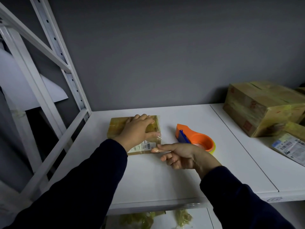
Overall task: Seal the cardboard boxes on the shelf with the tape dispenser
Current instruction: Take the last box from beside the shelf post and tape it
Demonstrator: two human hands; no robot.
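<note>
A small flat cardboard box [115, 128], wrapped in clear tape and bearing a white barcode label, lies on the white shelf [165, 176]. My left hand [137, 129] rests flat on top of it, fingers spread toward the box's right edge. My right hand [176, 155] is at the box's near right corner, its index finger pressing the tape down there while the other fingers curl in. The orange tape dispenser [196, 138] with a blue blade guard lies on the shelf just right of the box, untouched.
A larger taped cardboard box [262, 109] stands at the back right, with a flat labelled parcel [290, 146] in front of it. White shelf uprights [69, 80] rise at the left. More taped packages [148, 219] lie on the shelf below.
</note>
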